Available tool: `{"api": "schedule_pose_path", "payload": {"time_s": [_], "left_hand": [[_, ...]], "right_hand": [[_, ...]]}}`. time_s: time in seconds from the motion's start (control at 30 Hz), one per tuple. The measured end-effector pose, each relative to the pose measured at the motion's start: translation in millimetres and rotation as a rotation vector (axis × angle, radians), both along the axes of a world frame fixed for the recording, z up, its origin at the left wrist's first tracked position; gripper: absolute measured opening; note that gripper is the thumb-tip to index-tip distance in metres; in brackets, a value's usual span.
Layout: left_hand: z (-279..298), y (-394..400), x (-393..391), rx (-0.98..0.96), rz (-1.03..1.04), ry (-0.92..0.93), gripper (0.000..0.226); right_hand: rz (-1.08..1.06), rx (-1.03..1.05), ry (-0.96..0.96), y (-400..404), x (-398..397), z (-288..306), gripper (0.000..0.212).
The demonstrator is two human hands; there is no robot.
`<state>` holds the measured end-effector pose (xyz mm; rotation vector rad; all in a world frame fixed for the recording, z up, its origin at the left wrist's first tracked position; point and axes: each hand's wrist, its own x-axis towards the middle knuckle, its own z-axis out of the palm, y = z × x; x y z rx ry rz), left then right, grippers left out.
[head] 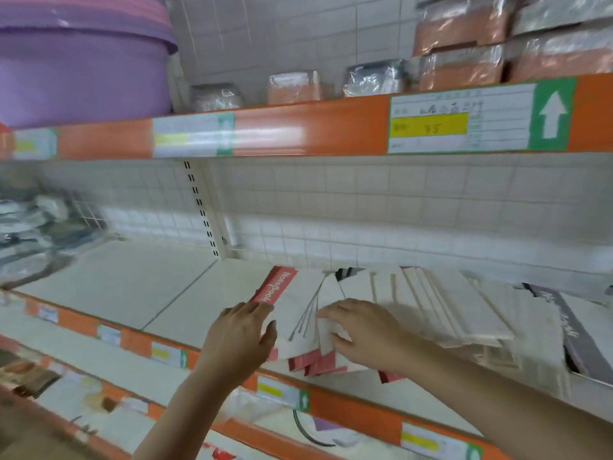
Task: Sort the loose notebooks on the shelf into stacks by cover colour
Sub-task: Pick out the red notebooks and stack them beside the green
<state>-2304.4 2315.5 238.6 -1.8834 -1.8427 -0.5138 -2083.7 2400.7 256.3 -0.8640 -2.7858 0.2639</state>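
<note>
A fanned bunch of red-and-white notebooks [300, 313] lies on the white shelf [132, 287], the top one showing a red spine marked "Notebook". My left hand [240, 336] presses against the bunch's left edge, fingers fairly straight, thumb on the cover. My right hand [361, 330] lies flat on the bunch's right side, fingers spread over the covers. More pale notebooks [457, 313] are spread to the right, and a dark grey-covered one [577, 336] lies at the far right.
The shelf's orange front rail [351, 410] carries price labels. An upper shelf [298, 127] overhangs, holding a purple tub [83, 61] and wrapped packs [464, 48]. Wrapped goods [36, 227] fill the left end. A lower shelf holds more items.
</note>
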Motion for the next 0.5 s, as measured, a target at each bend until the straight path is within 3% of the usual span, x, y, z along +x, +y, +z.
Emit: {"api": "schedule_pose_path", "payload": {"time_s": [0.17, 0.27, 0.4, 0.5], "left_hand": [[-9.2, 16.9, -59.8, -0.035, -0.087, -0.004, 0.030], [-17.4, 23.6, -84.9, -0.072, -0.136, -0.008, 0.009], [-29.9, 34.1, -110.9, -0.129, -0.187, -0.023, 0.019], [-33.7, 39.6, -125.7, -0.126, -0.198, -0.021, 0.011]], "right_hand": [[-0.043, -0.022, -0.142, 3.2, -68.5, -17.5, 0.054], [-0.078, -0.026, -0.251, 7.5, -100.1, -24.5, 0.068], [-0.149, -0.079, -0.453, 15.0, -125.2, -38.3, 0.094], [-0.182, -0.075, -0.458, 22.8, -128.7, -46.9, 0.096]]}}
